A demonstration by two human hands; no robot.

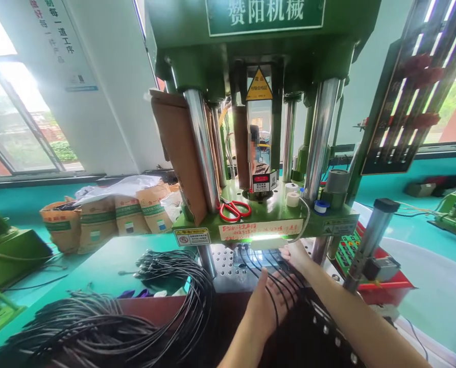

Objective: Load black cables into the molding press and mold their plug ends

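Several thin black cables [271, 294] run from the mould [256, 258] under the press head toward me. My left hand [271, 301] is in front of the mould, palm turned up and fingers stretched out, with the cables lying across palm and fingers. At the mould's right side, my right hand [295, 256] reaches in under the lit edge. Its fingers are bent close to the cable ends; what they pinch is too small to make out. A large bundle of black cables [197, 291] lies on the table to the left.
The green press [266, 48] stands ahead with steel columns [321, 138]. Red-handled scissors [234, 209] and tape rolls [292, 198] rest on its ledge. A cardboard sheet [180, 153] leans at left; a red control box [388, 286] is at right. A person is visible behind the press.
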